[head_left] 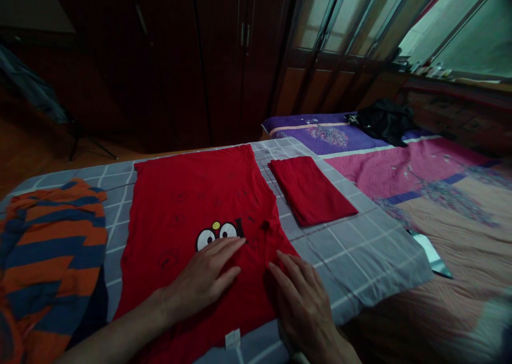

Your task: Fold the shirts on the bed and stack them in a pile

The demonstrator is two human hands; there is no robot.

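A red T-shirt [184, 199] with printed cartoon eyes and a yellow dot is spread on the table. My left hand [208, 271] lies on the shirt just below the eyes, its fingers stretched out and its palm down. At the shirt's right side rests my right hand [302, 294], fingers extended over the cloth where it bunches into a small fold. Neither hand grips anything that I can see. A white tag [232, 339] shows at the shirt's near edge. To the right of the shirt sits a folded red cloth [312, 191].
A grey checked cloth [340, 257] covers the table. An orange and blue striped garment [56, 247] lies at the left. Beyond the right edge is a bed [452, 204] with a black garment [384, 120] on it. Dark wardrobes [224, 60] stand behind.
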